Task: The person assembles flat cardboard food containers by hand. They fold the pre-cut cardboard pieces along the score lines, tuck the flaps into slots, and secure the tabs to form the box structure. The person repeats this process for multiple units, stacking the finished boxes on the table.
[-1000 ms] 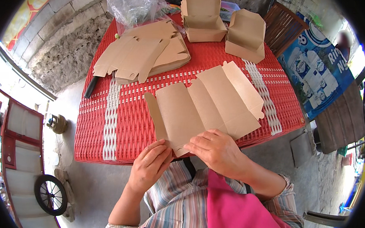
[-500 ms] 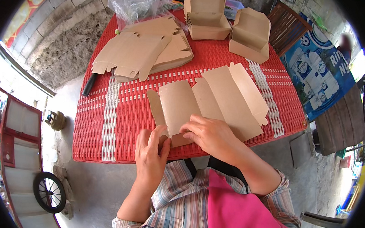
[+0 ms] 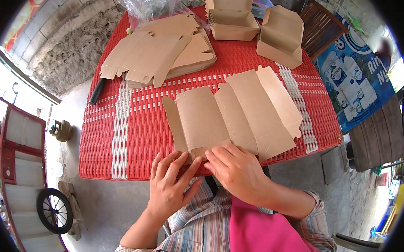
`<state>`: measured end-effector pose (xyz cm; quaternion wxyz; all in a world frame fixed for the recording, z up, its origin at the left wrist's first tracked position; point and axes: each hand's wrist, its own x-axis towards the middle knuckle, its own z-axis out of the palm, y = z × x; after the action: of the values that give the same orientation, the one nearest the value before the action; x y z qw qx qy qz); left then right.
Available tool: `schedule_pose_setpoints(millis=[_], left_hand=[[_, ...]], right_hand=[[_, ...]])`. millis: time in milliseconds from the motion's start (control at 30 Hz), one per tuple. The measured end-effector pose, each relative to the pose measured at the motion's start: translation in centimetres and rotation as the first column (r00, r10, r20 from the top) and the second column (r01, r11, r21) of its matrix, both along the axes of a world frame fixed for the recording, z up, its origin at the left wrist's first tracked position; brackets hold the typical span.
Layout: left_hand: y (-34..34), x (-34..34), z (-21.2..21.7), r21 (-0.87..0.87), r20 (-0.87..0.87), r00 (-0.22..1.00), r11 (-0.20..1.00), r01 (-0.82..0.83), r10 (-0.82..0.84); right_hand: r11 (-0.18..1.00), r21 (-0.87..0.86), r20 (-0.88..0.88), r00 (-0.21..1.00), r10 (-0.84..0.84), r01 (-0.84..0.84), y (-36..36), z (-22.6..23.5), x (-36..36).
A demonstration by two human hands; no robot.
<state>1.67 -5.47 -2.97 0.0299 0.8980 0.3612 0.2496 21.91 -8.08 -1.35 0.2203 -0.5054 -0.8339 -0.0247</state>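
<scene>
"Brown flap (image 3: 202, 151) — which hand sits nearer?"

"Right hand (image 3: 238, 169), fingers laid on it — whether the thumb pinches, I can't tell. Left hand (image 3: 170, 180): fingers spread, holding nothing, tips by the near-left corner."

"And the blank (image 3: 204, 116)?"

"Just beyond both hands, on the table (image 3: 98, 154), long axis side to side, right end slightly farther off."

"Past it?"

"Flat stack (image 3: 143, 53) left, open boxes (image 3: 276, 52) right."
</scene>
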Motion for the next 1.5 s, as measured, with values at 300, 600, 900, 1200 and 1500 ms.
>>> schedule_pose_setpoints(millis=[300,600,900,1200,1500], left_hand=[[-2.0,0.4,-0.6,-0.042,-0.111,0.987,0.992,-0.119,0.114],[-2.5,0.5,-0.8,0.007,-0.206,0.968,0.989,-0.145,0.144],[0.8,-4.2,1.1,-0.023,-0.126,0.988,0.996,-0.090,0.087],[-1.4,0.7,1.9,0.237,0.058,0.970,0.940,-0.245,0.238],[-1.0,4.5,0.4,0.083,0.039,0.999,0.996,0.017,-0.021]], right_hand=[[0.998,0.064,0.010,1.000,-0.007,0.007,-0.9,-0.3,1.2],[0.998,-0.066,-0.111,0.994,0.013,-0.021,-1.1,0.7,4.3],[0.995,-0.090,0.068,0.997,-0.031,0.037,-4.1,1.2,8.8],[0.997,0.077,0.048,0.999,-0.023,0.019,-3.5,-0.5,7.5],[0.995,0.016,0.049,0.994,0.094,-0.095,-3.8,1.4,7.6]])
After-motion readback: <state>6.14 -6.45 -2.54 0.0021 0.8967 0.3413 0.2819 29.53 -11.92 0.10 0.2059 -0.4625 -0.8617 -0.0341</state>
